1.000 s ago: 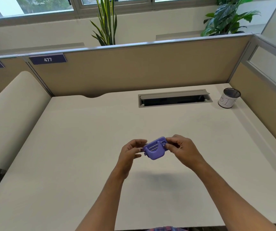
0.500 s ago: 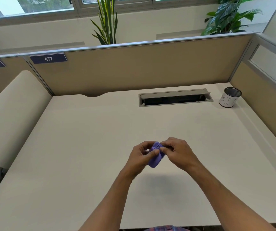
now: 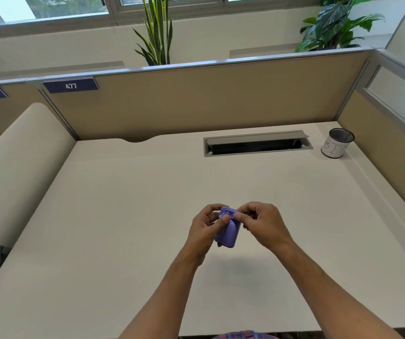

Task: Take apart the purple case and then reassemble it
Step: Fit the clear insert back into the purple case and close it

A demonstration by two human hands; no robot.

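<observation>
Above desk point(image 3: 123, 216), purple case point(image 3: 227, 232) between fingers point(image 3: 224, 219)

The purple case point(image 3: 227, 230), held broadside a second ago, now stands on end between both hands, the left hand point(image 3: 207, 228) having closed around it, thumb across its face.

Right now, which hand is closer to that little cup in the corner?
Right. The right hand is on the cup's side; the left hand is further away, beyond the purple case.
</observation>
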